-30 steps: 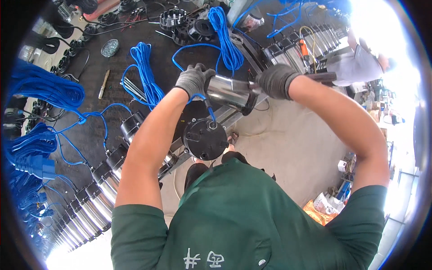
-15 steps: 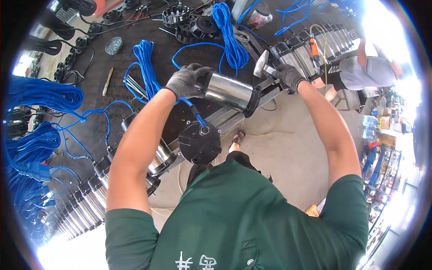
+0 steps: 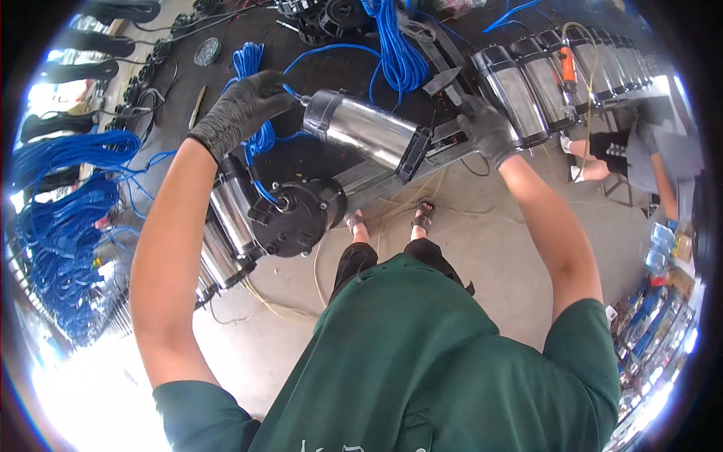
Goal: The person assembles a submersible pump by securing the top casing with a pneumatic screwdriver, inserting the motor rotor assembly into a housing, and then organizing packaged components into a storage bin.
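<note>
Fingers of my left hand were loosely spread, just beside the near black cap of a steel cylinder, not wrapped around it. Blue cable ran out of that cap right at the fingertips; touching or not, couldn't tell. Fingers of my right hand were past the cylinder's other cap, next to a hammer; blurry, so couldn't tell if they gripped the handle. Cylinder lay between both sets of fingers, on its side, slanted, right-hand end near the metal rail at the edge of the dark surface.

Handling it well, as I judged: get the left fingers around the steel body rather than the cable, since a pull there could have strained the cable where it entered the cap. Rounded body could have rolled, so a steady palm was worth having. Hammer was best held well down the handle or laid flat, head clear of the steel, to avoid dents. Elbow room mattered too: a black-capped unit sat below the left fingers, a row of upright cylinders stood just beyond the right ones.
</note>
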A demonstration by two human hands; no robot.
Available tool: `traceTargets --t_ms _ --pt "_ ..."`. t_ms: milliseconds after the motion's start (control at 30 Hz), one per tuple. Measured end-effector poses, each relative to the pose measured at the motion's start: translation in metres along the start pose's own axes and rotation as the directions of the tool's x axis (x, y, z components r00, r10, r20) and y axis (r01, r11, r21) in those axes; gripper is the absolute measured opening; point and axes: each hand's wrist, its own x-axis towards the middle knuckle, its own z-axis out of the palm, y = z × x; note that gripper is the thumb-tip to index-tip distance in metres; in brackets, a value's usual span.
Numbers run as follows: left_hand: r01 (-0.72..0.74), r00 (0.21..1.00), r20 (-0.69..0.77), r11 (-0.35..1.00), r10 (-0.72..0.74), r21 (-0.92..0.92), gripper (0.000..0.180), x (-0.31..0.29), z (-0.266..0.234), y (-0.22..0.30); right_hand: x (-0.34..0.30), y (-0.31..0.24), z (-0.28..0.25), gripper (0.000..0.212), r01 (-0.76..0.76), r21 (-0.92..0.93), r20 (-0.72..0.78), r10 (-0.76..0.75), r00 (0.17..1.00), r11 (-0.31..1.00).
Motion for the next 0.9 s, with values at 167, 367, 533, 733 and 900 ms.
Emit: traceTargets --t_ms 167,367,533,733,900 --pt "-0.068 0.965 -0.251 0.848 -0.078 -0.525 0.044 -0.023 0.043 0.057 -0.035 -0.002 0.041 0.059 -0.611 0.488 0.566 0.306 0.765 0.623" --pt "-0.043 0.821 -0.394 0.643 -0.413 -0.764 0.050 0.023 0.132 0.052 -0.026 -0.062 0.019 0.060 -0.781 0.554 0.778 0.155 0.609 0.288" --pt "0.532 0.462 -0.413 0.618 -0.785 -0.579 0.112 0.061 0.174 0.054 -0.018 -0.078 0.039 0.053 -0.858 0.499 0.844 0.157 0.513 0.123" --pt "0.595 0.349 -0.279 0.442 -0.894 -0.671 0.125 0.069 0.191 0.103 -0.063 -0.066 0.079 0.075 -0.537 0.759 0.577 0.002 0.817 0.369" --pt "0.550 0.352 -0.279 0.438 -0.894 -0.711 0.124 0.062 0.201 0.115 -0.105 -0.106 0.052 0.088 -0.623 0.628 0.508 0.360 0.782 0.466"
